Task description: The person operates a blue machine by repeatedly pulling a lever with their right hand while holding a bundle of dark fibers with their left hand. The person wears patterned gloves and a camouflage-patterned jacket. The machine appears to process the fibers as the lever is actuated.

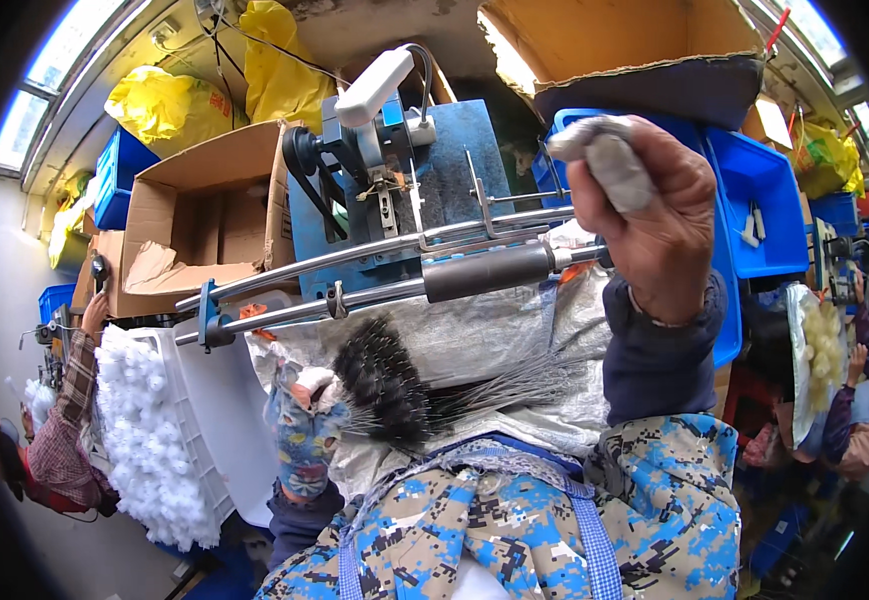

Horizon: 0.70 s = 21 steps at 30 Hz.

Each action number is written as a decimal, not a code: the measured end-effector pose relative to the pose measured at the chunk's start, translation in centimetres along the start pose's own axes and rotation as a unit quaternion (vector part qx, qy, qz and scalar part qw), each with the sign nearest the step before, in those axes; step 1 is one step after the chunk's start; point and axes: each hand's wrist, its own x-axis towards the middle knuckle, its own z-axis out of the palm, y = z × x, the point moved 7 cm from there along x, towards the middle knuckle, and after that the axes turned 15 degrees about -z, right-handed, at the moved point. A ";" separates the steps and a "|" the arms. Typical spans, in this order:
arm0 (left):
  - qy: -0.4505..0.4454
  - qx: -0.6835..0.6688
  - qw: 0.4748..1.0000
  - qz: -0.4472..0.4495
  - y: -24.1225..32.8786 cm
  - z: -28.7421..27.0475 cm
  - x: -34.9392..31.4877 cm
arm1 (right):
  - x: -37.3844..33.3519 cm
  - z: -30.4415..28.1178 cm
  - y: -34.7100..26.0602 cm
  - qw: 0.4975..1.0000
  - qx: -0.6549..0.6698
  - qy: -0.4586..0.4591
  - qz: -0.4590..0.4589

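Observation:
My left hand (307, 405), in a patterned cloth sleeve with a white-wrapped finger, is closed beside a bunch of black bristle brushes (383, 385) on wire stems. Thin wire ends reach close to its fingers; what it grips is hidden. The brushes lie on a whitish woven sack (425, 345) over my lap, with their long wires (515, 383) fanned out to the right. My right hand (655, 190) is raised at the right of the machine, its fingers curled together and white coverings on the fingertips. Anything between them is too hidden to make out.
Ahead stands a blue machine (475, 150) with a metal rail (375, 295) and grey roller (485, 272) across my front. A white crate of fluffy white brush pieces (150, 440) is at left, near a cardboard box (205, 220). Blue bins (765, 215) stand right. Other people work at both sides.

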 end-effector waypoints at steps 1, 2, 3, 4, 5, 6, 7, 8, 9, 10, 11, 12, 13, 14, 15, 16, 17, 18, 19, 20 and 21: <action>-0.020 0.080 0.997 0.007 0.1 0.2 0.4 | 0.7 0.1 0.2 0.992 -0.128 -0.022 -0.003; -0.040 0.161 0.986 0.019 0.3 0.4 0.9 | 1.3 1.0 2.0 0.962 -0.230 -0.138 -0.054; -0.045 0.183 0.981 0.039 -0.1 0.9 0.9 | 1.1 1.8 4.4 0.903 -0.377 -0.195 -0.071; -0.045 0.210 0.975 0.055 -1.3 1.7 0.7 | 0.7 3.2 7.2 0.821 -0.506 -0.248 -0.091; -0.048 0.232 0.969 0.074 -1.8 2.2 0.6 | 0.9 4.3 9.7 0.772 -0.554 -0.300 -0.086; -0.052 0.222 0.971 0.072 -1.6 2.1 0.6 | 0.9 5.2 12.1 0.719 -0.595 -0.350 -0.081; -0.057 0.209 0.974 0.074 -1.2 2.3 0.5 | 1.0 5.2 13.9 0.718 -0.601 -0.345 -0.063; -0.064 0.195 0.976 0.077 -1.0 2.4 0.6 | 1.1 4.9 15.2 0.717 -0.607 -0.340 -0.042; -0.075 0.207 0.973 0.076 -1.2 2.5 0.7 | 1.0 4.4 16.3 0.711 -0.616 -0.339 -0.016; -0.091 0.190 0.977 0.039 -2.6 2.6 0.7 | 0.8 4.2 16.9 0.723 -0.605 -0.334 -0.003; -0.104 0.171 0.980 -0.002 -4.3 2.7 0.4 | 0.5 4.2 17.4 0.734 -0.593 -0.332 0.009; -0.118 0.151 0.981 -0.041 -5.7 2.7 0.3 | 0.3 4.1 17.7 0.744 -0.581 -0.330 0.021; -0.116 0.171 0.978 -0.023 -5.6 2.7 0.1 | 0.1 4.4 17.5 0.748 -0.572 -0.336 0.017; -0.115 0.190 0.975 -0.004 -5.4 2.7 0.0 | -0.1 4.5 17.6 0.743 -0.575 -0.341 0.009; -0.114 0.210 0.971 0.016 -5.2 2.8 -0.1 | -0.3 4.6 17.6 0.738 -0.579 -0.347 0.000; -0.109 0.217 0.970 0.021 -5.1 2.9 0.0 | -0.3 4.6 17.7 0.734 -0.582 -0.350 -0.009; -0.104 0.224 0.969 0.027 -5.1 3.0 0.0 | -0.3 4.6 17.6 0.732 -0.589 -0.343 -0.022; -0.100 0.232 0.967 0.032 -5.0 3.0 0.0 | -0.3 4.5 17.3 0.737 -0.587 -0.333 -0.035; -0.101 0.229 0.968 0.012 -5.0 3.0 0.1 | -0.3 4.5 17.2 0.743 -0.585 -0.322 -0.047; -0.103 0.227 0.968 -0.008 -4.9 3.0 0.1 | -0.3 4.4 17.0 0.749 -0.583 -0.311 -0.060; -0.105 0.224 0.968 -0.028 -4.8 2.9 0.2 | -0.2 4.5 16.9 0.752 -0.577 -0.313 -0.058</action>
